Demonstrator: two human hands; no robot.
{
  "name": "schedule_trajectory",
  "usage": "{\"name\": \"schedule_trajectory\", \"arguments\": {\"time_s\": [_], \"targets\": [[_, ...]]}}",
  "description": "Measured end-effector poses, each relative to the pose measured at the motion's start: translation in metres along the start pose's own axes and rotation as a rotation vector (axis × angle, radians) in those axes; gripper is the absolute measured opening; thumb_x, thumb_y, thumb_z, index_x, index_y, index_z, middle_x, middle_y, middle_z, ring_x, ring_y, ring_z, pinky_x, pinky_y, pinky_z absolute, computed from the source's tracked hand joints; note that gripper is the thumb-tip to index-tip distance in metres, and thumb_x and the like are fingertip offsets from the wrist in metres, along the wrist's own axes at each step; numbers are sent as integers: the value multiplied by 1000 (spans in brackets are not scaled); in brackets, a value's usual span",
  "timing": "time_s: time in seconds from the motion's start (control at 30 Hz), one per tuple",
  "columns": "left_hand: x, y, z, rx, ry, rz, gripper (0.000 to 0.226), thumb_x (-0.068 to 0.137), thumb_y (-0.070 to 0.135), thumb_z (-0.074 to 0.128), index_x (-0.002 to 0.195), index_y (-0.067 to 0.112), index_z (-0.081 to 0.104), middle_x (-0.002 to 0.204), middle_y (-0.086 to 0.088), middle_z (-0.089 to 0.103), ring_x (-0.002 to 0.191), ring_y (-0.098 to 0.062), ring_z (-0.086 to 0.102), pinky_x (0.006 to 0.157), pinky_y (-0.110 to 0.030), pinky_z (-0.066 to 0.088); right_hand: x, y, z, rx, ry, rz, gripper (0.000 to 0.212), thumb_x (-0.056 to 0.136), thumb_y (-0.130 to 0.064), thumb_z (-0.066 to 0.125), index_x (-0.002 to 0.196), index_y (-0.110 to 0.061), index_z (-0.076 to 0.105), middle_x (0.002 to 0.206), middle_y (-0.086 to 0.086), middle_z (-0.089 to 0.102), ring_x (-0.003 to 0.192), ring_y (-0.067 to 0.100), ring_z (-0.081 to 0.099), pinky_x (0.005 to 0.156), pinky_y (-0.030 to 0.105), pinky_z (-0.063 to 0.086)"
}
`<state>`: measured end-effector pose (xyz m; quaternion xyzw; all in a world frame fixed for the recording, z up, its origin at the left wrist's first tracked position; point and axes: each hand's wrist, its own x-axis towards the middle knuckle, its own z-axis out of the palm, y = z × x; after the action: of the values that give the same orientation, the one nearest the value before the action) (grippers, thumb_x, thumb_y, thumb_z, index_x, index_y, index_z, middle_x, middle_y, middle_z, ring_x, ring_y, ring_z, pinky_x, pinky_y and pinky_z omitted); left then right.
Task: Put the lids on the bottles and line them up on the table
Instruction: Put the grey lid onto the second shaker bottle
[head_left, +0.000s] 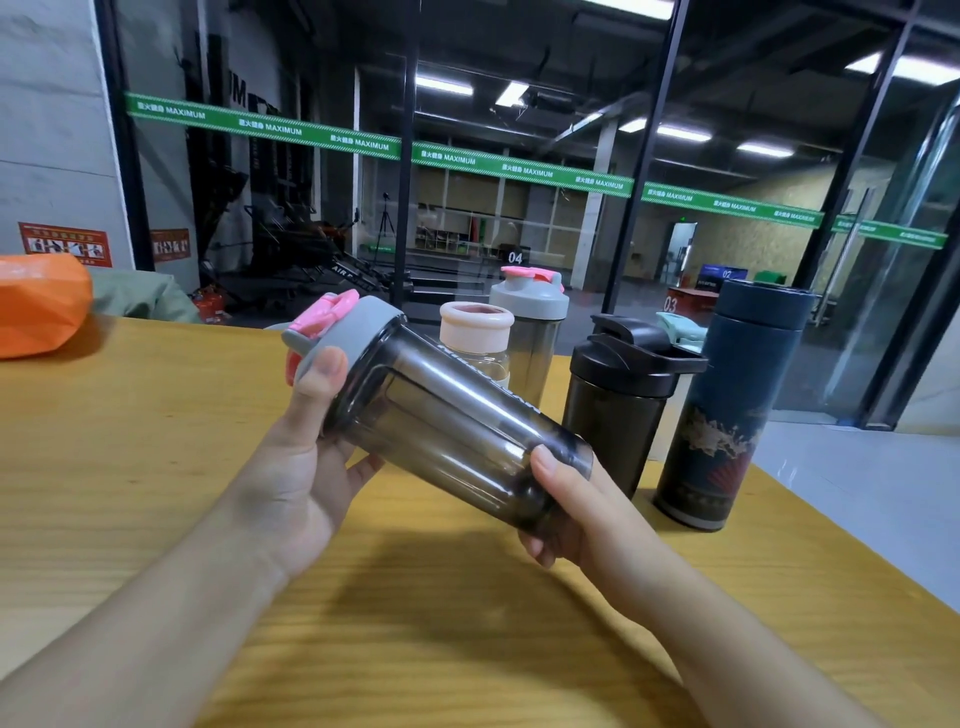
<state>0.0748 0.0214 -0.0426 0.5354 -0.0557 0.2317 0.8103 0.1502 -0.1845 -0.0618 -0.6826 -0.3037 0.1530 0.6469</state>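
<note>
**A gym, seen through the glass**

We're at a yellow wooden table (156, 467) beside dark-framed glass walls (519, 104) striped with a green "MAXIMUM" banner (358, 141); behind them, black exercise machines (291, 244), numbered plyo boxes (685, 304) and fluorescent ceiling lights (444, 85).

Above the counter (156, 441) a shaker bottle (441, 436) lies tilted between both hands, its lid (337, 332) up-left. Behind it stands a wide-mouthed bottle (477, 338), then another shaker (530, 332). To their right stand a capped shaker (618, 400) and a flask (727, 405). A bag (41, 306) lies far left.

smoky bottle (447, 436), grey-pink lid (337, 327) | black shaker (618, 410) | yellow table (130, 441)
</note>
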Motion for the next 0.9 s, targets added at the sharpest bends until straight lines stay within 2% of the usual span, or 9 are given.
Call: {"name": "schedule_trajectory", "arguments": {"time_s": [0.2,0.3,0.4,0.47,0.57,0.67,0.73,0.83,0.9], "targets": [[0,6,5,44,-30,117,81,40,72,78,113,39,65,122,-1,66,109,-17,62,101,-51,40,0,-3,-1,155,-78,6,99,48,-66,81,127,-19,48,89,8,55,54,16,46,50,23,42],[1,6,4,51,-79,121,87,40,71,79,118,36,62,124,-2,65,109,-18,63,101,-53,42,4,-1,3,272,-30,-9,104,49,-61,84,131,-10,45,97,10,53,49,12,41,47,22,37],[0,0,5,93,-134,95,106,43,64,83,135,25,49,132,-7,60,120,-24,58,102,-56,40,3,-6,3,369,-10,37,80,72,-59,69,128,-5,50,86,7,54,50,11,42,47,21,34],[-3,-6,8,136,-154,90,106,46,58,86,136,19,45,131,-10,60,121,-29,57,102,-59,39,0,-11,2,382,-11,117,65,74,-61,52,117,-12,59,79,2,60,50,13,47,47,20,37],[-10,-14,15,240,-150,126,105,49,60,83,133,11,45,125,-10,64,118,-29,58,99,-61,42,0,-10,6,305,14,171,67,67,-66,44,112,-20,61,87,1,70,52,16,58,48,20,45],[-16,-19,20,272,-109,181,105,52,64,80,131,5,43,121,-11,66,116,-30,60,97,-61,44,3,-3,10,182,55,217,76,60,-72,44,112,-18,60,103,12,70,59,20,65,51,23,49],[-17,-21,22,289,-85,224,101,55,62,79,132,9,42,119,-5,67,115,-26,61,96,-55,48,1,-2,11,46,94,185,75,63,-73,47,112,-17,61,100,16,72,67,21,69,55,25,52],[-17,-22,24,293,-50,291,96,53,60,81,130,21,41,117,10,68,111,-9,62,88,-28,52,-4,1,10,-252,170,36,54,86,-49,57,134,-27,47,119,-4,64,92,8,67,82,30,54],[-19,-24,25,294,-30,305,90,50,58,83,125,29,43,114,14,68,111,-7,61,83,-18,51,-7,3,12,-307,160,-33,69,84,-40,67,142,-35,31,131,-14,53,107,1,61,95,27,50]]}}
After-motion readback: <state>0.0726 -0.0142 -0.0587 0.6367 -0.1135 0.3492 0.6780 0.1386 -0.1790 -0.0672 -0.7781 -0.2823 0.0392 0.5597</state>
